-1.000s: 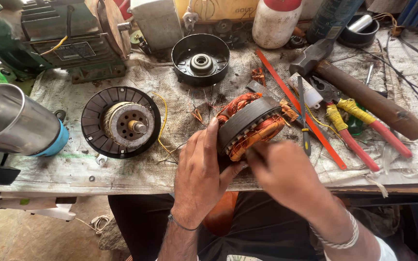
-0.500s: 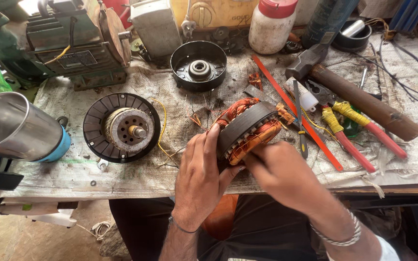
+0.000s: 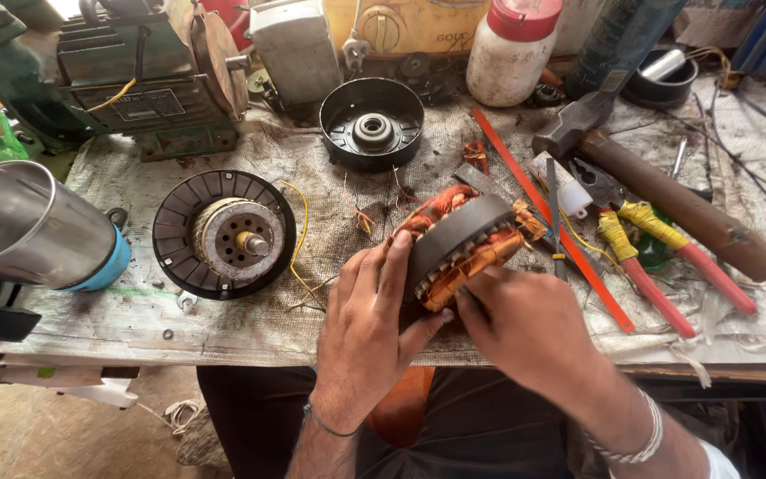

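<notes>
My left hand (image 3: 370, 315) grips the left side of a motor stator (image 3: 460, 241), a dark ring core wound with copper-coloured wire, tilted on its edge near the workbench's front edge. My right hand (image 3: 525, 328) presses its fingers against the stator's lower right windings; whether it holds a small tool is hidden. Loose copper strands (image 3: 374, 217) lie just behind the stator.
A black rotor housing with a shaft (image 3: 223, 233) lies to the left, a black end cover (image 3: 371, 124) behind. A hammer (image 3: 667, 191), pliers with yellow and red handles (image 3: 649, 257), a red strip (image 3: 551, 217), a white jar (image 3: 511, 49), a steel cup (image 3: 33, 226) and a green machine (image 3: 135, 75) crowd the bench.
Both hands stay on the stator. The view has dipped slightly, so the bench items sit a little higher in the picture; the stator's tilt is much the same.
</notes>
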